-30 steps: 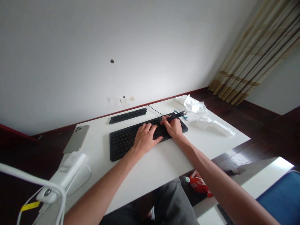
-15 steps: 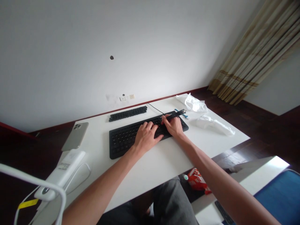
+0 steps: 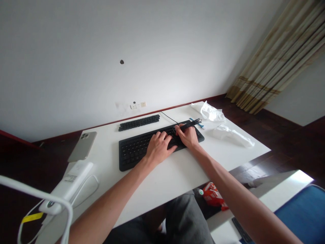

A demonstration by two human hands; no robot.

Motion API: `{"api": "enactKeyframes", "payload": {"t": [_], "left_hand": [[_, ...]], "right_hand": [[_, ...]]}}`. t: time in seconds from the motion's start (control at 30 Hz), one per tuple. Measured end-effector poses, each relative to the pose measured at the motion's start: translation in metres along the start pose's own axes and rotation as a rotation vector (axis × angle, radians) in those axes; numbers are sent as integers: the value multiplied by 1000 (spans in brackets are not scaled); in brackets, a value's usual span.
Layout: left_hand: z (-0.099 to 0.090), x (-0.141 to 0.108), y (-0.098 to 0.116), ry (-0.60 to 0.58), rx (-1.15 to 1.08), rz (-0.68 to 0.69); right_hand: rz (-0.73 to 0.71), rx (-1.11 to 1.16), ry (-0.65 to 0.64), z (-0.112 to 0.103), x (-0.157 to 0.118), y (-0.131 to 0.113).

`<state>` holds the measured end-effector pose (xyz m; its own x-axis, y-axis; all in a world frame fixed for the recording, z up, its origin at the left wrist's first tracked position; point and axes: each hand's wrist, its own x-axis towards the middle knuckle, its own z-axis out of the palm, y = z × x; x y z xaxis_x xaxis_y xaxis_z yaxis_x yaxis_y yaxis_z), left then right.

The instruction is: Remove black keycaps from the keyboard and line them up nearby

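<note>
A black keyboard [image 3: 133, 151] lies on the white table [image 3: 152, 184], its keys partly covered by my hands. My left hand [image 3: 158, 144] rests palm down on its middle, thumb apart from the fingers, gripping nothing. Toward the keyboard's right side, my right hand [image 3: 187, 135] is closed around a slim black tool [image 3: 190, 124]. The tool slants up to the right and ends in a metallic tip; its lower end is hidden by the hand and keys. Behind the keyboard lie rows of black keycaps [image 3: 139, 122].
Crumpled white wrapping [image 3: 212, 112] and a small blue tool [image 3: 199, 124] lie at the right. A phone [image 3: 82, 147] and a white power strip [image 3: 67, 186] with a looping cable occupy the left edge. A red packet [image 3: 212, 195] sits below the table.
The view has shifted very slightly. Both hands and the black tool stay in nearly the same place on the keyboard.
</note>
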<state>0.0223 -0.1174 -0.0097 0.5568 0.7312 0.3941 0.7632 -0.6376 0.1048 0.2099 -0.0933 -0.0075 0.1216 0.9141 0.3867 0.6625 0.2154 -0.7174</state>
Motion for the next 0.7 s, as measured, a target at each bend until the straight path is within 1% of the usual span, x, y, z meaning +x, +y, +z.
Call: {"api": "enactKeyframes", "payload": {"t": [0.07,0.13,0.23,0.33,0.4,0.47,0.57,0.63,0.7], "left_hand": [[-5,3,-3,12,-13,-6],[-13,5,-10,36,-31,-23],[-27,-1,-31,79,-58,-72],[-39,-26,-61,114,-87,-144],[-47,-51,-79,141,-110,-242],[-53,-77,-93,160,-129,-320],[-59,-109,-103,181,-175,-369],[-60,-121,-106,200,-207,-391],[-58,-127,-109,238,-255,-442]], "right_hand": [[-1,1,0,0,0,1],[-12,1,1,1,0,2],[-23,5,6,2,0,4],[1,-4,-4,2,0,6],[17,-16,-24,2,0,5],[23,-16,-38,1,0,5],[20,-2,-31,0,-1,5],[20,2,-21,-1,-1,5],[15,4,-25,-2,-2,5]]}}
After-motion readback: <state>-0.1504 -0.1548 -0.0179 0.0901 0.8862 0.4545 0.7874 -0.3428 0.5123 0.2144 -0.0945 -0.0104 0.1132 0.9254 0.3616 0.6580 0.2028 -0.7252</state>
